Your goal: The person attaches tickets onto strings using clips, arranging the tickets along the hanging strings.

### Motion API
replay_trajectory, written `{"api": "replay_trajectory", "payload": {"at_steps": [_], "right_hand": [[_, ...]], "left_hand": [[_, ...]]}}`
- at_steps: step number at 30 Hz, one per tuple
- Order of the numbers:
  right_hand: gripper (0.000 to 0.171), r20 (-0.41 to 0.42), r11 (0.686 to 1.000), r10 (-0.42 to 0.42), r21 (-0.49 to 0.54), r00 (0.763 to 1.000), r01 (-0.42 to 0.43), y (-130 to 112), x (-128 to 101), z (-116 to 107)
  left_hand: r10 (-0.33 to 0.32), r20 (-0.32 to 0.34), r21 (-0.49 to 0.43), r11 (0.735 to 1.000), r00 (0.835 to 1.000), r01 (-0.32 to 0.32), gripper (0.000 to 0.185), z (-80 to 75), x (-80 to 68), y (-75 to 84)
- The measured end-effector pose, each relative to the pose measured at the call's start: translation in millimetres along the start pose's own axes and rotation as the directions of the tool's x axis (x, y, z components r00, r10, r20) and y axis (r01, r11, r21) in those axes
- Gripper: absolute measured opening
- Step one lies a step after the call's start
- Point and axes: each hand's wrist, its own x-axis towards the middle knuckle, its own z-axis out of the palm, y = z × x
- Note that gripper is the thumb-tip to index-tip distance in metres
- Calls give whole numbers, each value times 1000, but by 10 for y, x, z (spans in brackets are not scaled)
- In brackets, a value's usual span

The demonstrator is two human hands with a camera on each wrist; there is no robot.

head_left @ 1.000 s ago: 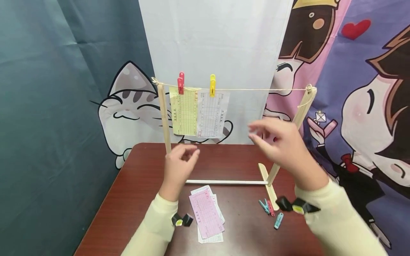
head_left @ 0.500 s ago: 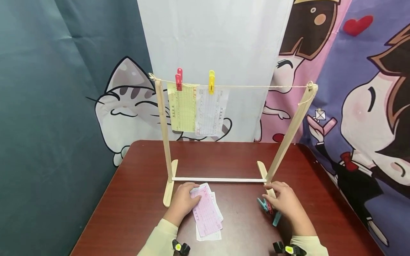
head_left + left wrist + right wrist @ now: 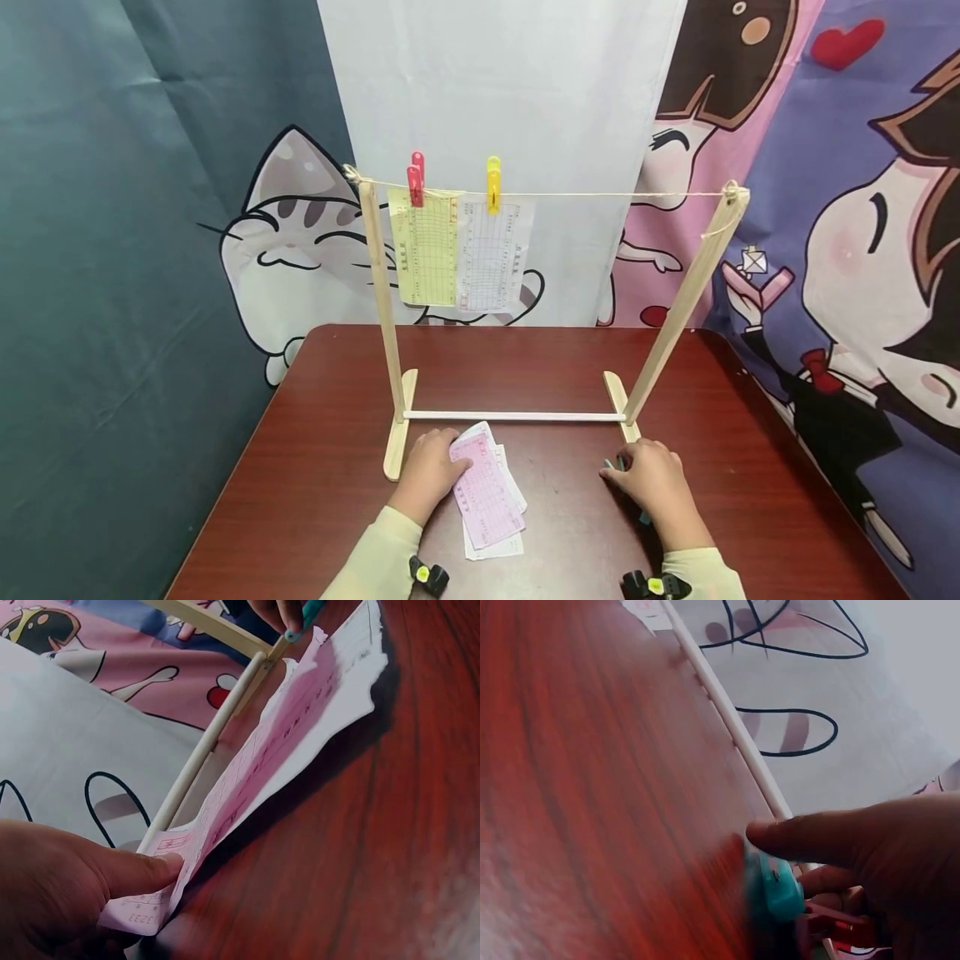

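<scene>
In the head view my left hand (image 3: 427, 475) is at the upper left corner of a pink printed slip (image 3: 489, 500), which lies on white slips (image 3: 514, 546). The left wrist view shows the thumb (image 3: 146, 871) over that corner, pinching it, with the other fingers mostly hidden below. My right hand (image 3: 656, 483) is low on the table by the stand's right foot. Seen from the right wrist, its thumb and fingers pinch a teal clothespin (image 3: 782, 891), and a red clothespin (image 3: 840, 924) lies right under the fingers.
A wooden stand (image 3: 690, 292) carries a string (image 3: 600, 194). A red clothespin (image 3: 416, 185) holds a yellow slip (image 3: 427, 254) and a yellow clothespin (image 3: 492, 185) a white slip (image 3: 491, 258) on it. A white rod (image 3: 517, 416) joins the feet on the table (image 3: 322, 467).
Both hands have come down from the raised position, the left to the paper slips, the right to the clothespins. Over the last half second the right hand has closed in on the teal clothespin.
</scene>
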Motion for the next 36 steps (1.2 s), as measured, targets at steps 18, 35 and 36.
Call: {"api": "replay_trajectory", "payload": {"at_steps": [18, 35, 36], "right_hand": [[27, -305, 940, -142, 257, 942, 225, 5, 47, 173], [30, -360, 905, -118, 344, 926, 249, -21, 48, 153], [31, -356, 906, -106, 350, 929, 238, -26, 42, 150]], "left_hand": [[-19, -83, -187, 982, 996, 3, 25, 27, 44, -38], [64, -183, -188, 977, 981, -98, 16, -4, 50, -28], [78, -201, -184, 976, 976, -115, 12, -5, 46, -32]]}}
